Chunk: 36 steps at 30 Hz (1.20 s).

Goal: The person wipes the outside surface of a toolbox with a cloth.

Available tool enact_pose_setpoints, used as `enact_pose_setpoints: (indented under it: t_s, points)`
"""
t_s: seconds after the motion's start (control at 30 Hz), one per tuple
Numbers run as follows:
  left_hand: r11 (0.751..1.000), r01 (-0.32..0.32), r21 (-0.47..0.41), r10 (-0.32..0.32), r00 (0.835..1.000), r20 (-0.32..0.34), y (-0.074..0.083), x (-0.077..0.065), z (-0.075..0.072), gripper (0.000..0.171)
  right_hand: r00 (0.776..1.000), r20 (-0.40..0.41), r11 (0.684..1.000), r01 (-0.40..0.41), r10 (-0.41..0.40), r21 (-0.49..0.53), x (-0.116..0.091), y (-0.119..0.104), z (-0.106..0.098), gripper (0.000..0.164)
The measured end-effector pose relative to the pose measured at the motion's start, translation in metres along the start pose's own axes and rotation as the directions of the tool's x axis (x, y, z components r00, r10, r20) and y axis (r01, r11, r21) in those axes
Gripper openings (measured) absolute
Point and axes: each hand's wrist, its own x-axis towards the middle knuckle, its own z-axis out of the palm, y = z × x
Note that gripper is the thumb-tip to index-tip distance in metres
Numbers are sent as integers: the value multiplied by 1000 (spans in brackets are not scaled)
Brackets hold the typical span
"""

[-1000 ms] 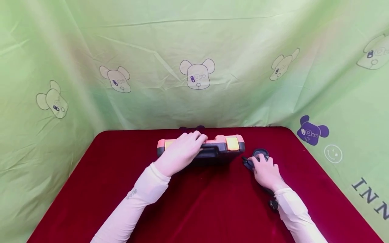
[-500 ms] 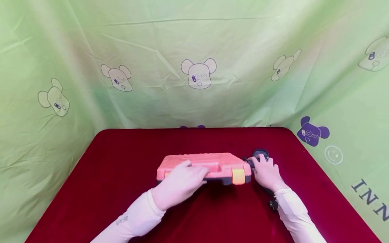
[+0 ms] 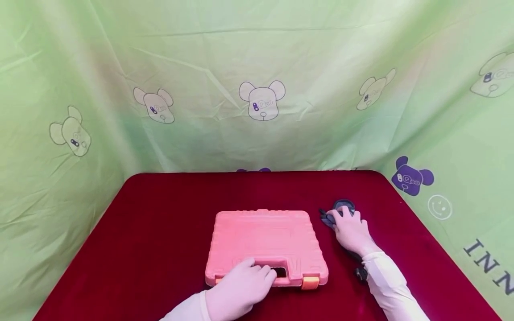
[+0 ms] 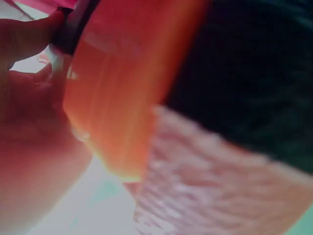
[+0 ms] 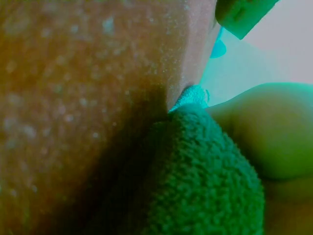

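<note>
A pink plastic carrying case [image 3: 265,236] with orange latches [image 3: 310,282] lies nearly flat at the front middle of the table in the head view, lid up. My left hand [image 3: 242,287] grips its handle at the near edge, with the fingers over the bar. Close up in the left wrist view are an orange latch [image 4: 112,93], the case's black side and a thumb [image 4: 34,39] against a dark handle. To the right of the case, my right hand [image 3: 353,232] curls its fingers over a dark item [image 3: 343,205] with a rounded end. The hand hides most of it.
Dark red cloth [image 3: 176,209] covers the table. A small black piece [image 3: 361,273] lies beside the right wrist. Green curtains [image 3: 192,133] with bear prints enclose the back and sides. The right wrist view is mostly blurred, with a fuzzy green-looking surface [image 5: 205,181].
My left hand has brought the case's handle edge down and towards me, so the case has tipped from standing to lying nearly flat, lid up. The right hand has stayed on the dark item.
</note>
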Motion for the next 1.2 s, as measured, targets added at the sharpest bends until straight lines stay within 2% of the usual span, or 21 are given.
enact_pose_setpoints:
  t_s: [0.2,0.3,0.47,0.97,1.2]
  points:
    - [1000,4,6,-4,999,41,11,-3,15,31,1000,-6,1000,4,-4,-6,0,-2,0,35]
    - [1000,12,-8,-11,999,45,12,-4,19,30,1000,-3,1000,4,-4,-7,0,-2,-1,35]
    - [1000,13,-12,-12,1000,27,6,1,23,19,1000,4,1000,-4,4,-11,1,-2,-2,35]
    - [998,51,-24,-50,998,27,-22,16,42,15,1000,2,1000,-1,1,-11,0,-5,-7,35]
    - [998,61,-21,-60,997,40,-21,17,39,17,1000,8,1000,-6,6,-11,0,-5,-8,35]
